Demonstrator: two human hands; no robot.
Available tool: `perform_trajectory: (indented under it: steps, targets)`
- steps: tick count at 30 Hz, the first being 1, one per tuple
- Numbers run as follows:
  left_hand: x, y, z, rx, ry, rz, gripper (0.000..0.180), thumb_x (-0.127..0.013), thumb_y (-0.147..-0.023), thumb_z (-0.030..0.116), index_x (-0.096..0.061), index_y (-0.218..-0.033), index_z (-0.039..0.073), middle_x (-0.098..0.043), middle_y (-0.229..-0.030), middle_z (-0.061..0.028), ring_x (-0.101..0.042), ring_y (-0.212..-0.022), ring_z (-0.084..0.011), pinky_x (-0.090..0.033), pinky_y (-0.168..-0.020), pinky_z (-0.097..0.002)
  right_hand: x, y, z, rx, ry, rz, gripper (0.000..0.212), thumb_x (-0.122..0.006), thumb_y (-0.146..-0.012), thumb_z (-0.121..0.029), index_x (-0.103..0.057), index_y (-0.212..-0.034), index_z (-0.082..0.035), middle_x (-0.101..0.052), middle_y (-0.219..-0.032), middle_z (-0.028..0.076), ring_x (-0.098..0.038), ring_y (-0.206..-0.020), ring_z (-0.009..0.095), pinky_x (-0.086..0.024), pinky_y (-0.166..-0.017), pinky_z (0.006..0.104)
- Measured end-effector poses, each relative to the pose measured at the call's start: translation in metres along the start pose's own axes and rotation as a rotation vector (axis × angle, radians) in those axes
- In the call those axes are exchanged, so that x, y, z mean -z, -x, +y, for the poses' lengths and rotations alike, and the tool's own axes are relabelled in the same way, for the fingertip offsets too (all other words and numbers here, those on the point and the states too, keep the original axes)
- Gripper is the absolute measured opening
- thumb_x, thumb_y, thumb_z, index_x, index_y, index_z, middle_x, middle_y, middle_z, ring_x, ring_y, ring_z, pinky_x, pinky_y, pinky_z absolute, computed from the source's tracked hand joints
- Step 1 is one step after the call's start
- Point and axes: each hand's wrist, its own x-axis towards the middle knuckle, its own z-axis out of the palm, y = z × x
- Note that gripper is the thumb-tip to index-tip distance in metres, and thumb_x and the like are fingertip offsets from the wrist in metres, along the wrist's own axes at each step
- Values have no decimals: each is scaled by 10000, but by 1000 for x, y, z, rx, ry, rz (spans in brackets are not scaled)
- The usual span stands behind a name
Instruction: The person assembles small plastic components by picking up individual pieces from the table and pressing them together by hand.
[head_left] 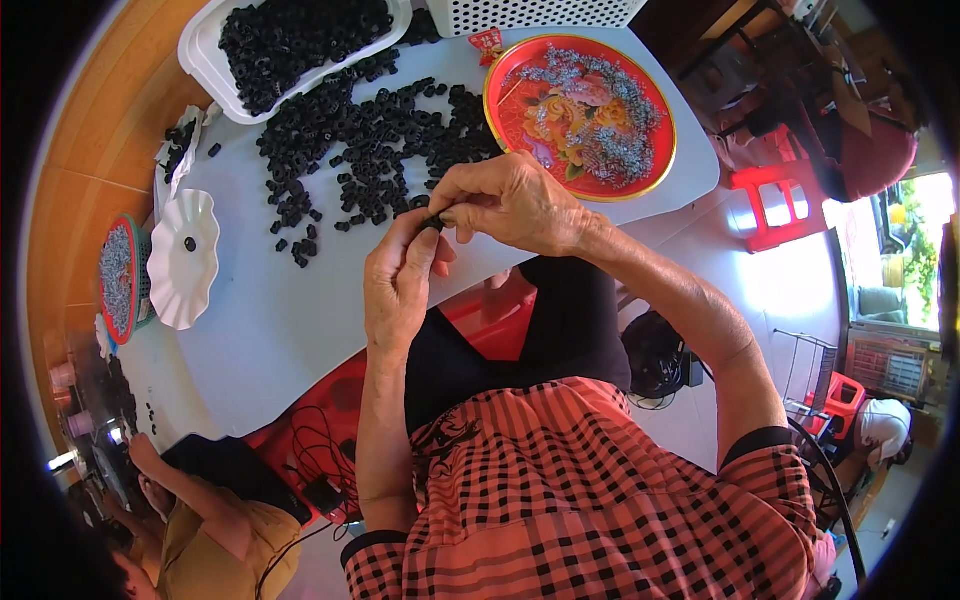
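My left hand point(400, 275) and my right hand point(510, 205) meet above the near edge of the table, fingertips together. Between them is a small black plastic part point(432, 222), pinched by both hands and mostly covered by the fingers. Just beyond my hands spreads a loose heap of similar black parts point(375, 150). To the right of the heap lies a round red tray point(497, 125) with a flower print and a gold rim. Many small silvery metal pieces point(625, 145) are scattered on it.
A white tub point(190, 55) of black parts and a white perforated basket point(540, 15) stand at the far side. Leftward are a wavy white dish point(180, 290) holding one black part and a red-rimmed basket point(118, 280) of silvery pieces. Other people sit nearby; a red stool point(775, 205) is at right.
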Motion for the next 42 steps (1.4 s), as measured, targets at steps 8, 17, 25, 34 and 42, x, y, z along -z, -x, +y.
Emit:
perform_trajectory:
  steps: [8, 17, 25, 34, 42]
  targets:
    - [2, 1, -7, -31, -4, -3, 269, -510, -995, 244, -616, -1076, 10, -580, -730, -1, -496, -619, -70, -397, -549, -212, 0, -2, -10, -40, 57, -21, 147, -609, -846, -15, -691, -966, 5, -678, -726, 76, -665, -672, 107, -543, -632, 257]
    - [3, -1, -10, -47, 59, -20, 258, -512, -992, 220, -626, -1057, -2, -572, -715, 2, -498, -633, -75, -405, -581, -223, -6, -2, -3, 105, 162, 65, 133, -618, -838, -7, -699, -940, 21, -686, -757, 88, -665, -673, 125, -540, -620, 274]
    - [1, 1, -6, -62, -3, 2, 222, -495, -980, 161, -617, -1034, -16, -554, -694, 0, -499, -632, -75, -412, -586, -231, -3, -3, -8, -3, 130, -3, 106, -655, -825, -9, -690, -915, 37, -678, -790, 90, -681, -701, 158, -551, -624, 287]
    - [2, -1, -15, -94, 34, 74, 191, -497, -967, 131, -619, -1008, -11, -544, -674, -2, -484, -602, -67, -396, -558, -222, -24, -3, -7, 311, 387, 183, 148, -630, -774, 24, -686, -911, 20, -671, -807, 128, -664, -709, 262, -537, -632, 333]
    - [1, -2, -13, -61, 113, 67, 204, -512, -951, 131, -638, -1016, -15, -579, -677, -19, -504, -617, -80, -409, -582, -227, -16, 5, -14, 239, 336, 130, 310, -679, -760, -34, -647, -1065, 14, -670, -888, 130, -669, -733, 255, -552, -646, 340]
